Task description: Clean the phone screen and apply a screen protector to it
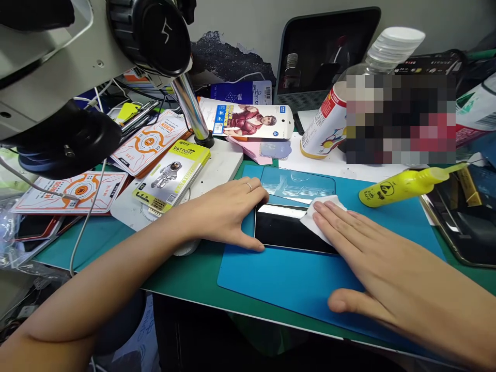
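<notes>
A smartphone with a dark, glossy screen lies face up on a blue mat. My left hand, with a ring on one finger, grips the phone's left end between thumb and fingers. Under the outstretched fingers of my right hand a white wipe is pressed against the screen's right part. The right thumb sticks out over the mat, and that hand hides the phone's right end. Just behind the phone rests a clear screen-shaped sheet.
A yellow squeeze bottle stands right of the sheet. Microscope parts overhang the left side, above battery boxes and orange-white packets. A spray can stands behind. Another dark device lies at the right edge.
</notes>
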Motion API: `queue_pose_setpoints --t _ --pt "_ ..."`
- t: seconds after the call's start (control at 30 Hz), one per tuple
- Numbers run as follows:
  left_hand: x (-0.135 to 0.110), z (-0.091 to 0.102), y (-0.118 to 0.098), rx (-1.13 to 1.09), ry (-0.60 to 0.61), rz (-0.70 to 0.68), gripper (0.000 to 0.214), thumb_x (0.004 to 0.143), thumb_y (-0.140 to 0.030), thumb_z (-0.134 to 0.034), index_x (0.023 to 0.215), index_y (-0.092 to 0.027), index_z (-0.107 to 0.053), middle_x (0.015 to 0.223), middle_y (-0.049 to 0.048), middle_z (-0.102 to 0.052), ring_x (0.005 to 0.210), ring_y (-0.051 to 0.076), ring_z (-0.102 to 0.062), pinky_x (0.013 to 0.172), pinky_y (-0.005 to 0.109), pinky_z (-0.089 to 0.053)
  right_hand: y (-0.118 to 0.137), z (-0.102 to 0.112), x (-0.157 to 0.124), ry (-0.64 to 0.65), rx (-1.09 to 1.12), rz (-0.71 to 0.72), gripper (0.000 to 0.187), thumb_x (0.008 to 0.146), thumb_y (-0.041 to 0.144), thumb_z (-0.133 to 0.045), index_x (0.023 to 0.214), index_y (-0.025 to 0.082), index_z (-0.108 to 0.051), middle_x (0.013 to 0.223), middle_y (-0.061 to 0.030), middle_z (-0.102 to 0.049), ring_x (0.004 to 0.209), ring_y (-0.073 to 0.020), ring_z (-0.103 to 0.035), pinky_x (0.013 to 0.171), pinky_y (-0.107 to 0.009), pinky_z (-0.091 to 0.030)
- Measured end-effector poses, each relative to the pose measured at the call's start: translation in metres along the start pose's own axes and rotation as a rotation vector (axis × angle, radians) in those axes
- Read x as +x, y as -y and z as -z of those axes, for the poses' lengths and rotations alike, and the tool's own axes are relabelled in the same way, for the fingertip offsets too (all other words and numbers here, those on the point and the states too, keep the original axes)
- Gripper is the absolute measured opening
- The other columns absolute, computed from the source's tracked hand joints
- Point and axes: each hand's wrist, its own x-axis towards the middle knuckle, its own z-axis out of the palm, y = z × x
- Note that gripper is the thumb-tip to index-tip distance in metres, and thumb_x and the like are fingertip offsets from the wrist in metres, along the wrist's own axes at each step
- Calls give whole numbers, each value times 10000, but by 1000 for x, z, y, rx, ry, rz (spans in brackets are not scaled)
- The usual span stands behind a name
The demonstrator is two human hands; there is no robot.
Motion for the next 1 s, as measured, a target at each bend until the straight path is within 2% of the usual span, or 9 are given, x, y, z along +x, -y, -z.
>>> queue_pose_setpoints --t 0.2,0.27,0.37,0.47,0.53,0.67,0.8,0.87,1.0 --pt "-1 -3 4 -44 -68 0 939 739 -734 -930 1354 -155 -518 1321 166 -643 1199 354 -634 980 406 -497 19 -13 39 58 180 -4 1300 919 889 -538 1763 45 -23 1768 -311 -287 1602 -484 -417 1213 -655 -501" --pt "-1 -4 5 -48 -78 -13 965 739 -759 -916 1373 -157 -505 1328 174 -642 1215 361 -633 1001 416 -498 25 -16 54 76 226 9 1294 913 915 -499 1752 3 -128 1768 -326 -269 1638 -481 -344 1266 -655 -437" --pt "-1 -3 6 -72 -98 -23 985 727 -832 -873 1351 -158 -519 1270 161 -647 1178 353 -637 1002 424 -503 33 -18 73 86 259 38 1301 903 958 -411 1682 -80 -320 1740 -368 -291 1652 -479 -307 1313 -635 -374" --pt "-1 -2 7 -118 -96 -17 955 728 -905 -808 1290 -177 -552 1186 128 -650 1083 324 -640 962 420 -513 40 -18 81 92 274 72 1331 877 986 -395 1657 -92 -368 1734 -366 -307 1661 -475 -285 1327 -626 -351" --pt "-1 -3 9 -127 -88 -18 936 736 -929 -776 1264 -184 -570 1161 117 -646 1061 317 -637 945 414 -514 45 -17 79 94 265 106 1335 872 989 -399 1657 -90 -371 1734 -357 -313 1650 -476 -315 1318 -618 -372" --pt "-2 -3 9 -74 -86 -38 926 779 -926 -740 1296 -175 -584 1185 124 -633 1100 325 -630 967 413 -506 49 -12 65 68 199 163 1287 908 970 -357 1614 -103 -441 1690 -359 -389 1577 -465 -465 1231 -595 -496" --pt "-2 -2 7 -41 -69 -28 922 783 -910 -753 1311 -172 -593 1199 123 -625 1107 327 -628 974 409 -499 45 -7 41 7 118 140 1250 921 958 -379 1585 -95 -489 1655 -359 -450 1521 -456 -546 1130 -573 -583" --pt "-2 -1 7 -31 -58 -19 928 765 -914 -766 1311 -183 -598 1200 114 -624 1101 326 -625 962 403 -496 41 -6 27 -9 96 118 1250 925 944 -412 1634 -85 -418 1653 -355 -465 1496 -450 -579 1102 -566 -600" --pt "0 -1 7 10 -33 -13 942 741 -914 -788 1310 -184 -609 1197 104 -617 1088 317 -622 928 386 -489 37 -4 3 -18 107 75 1327 905 936 -472 1751 -18 -105 1673 -326 -476 1473 -445 -609 1084 -568 -608"
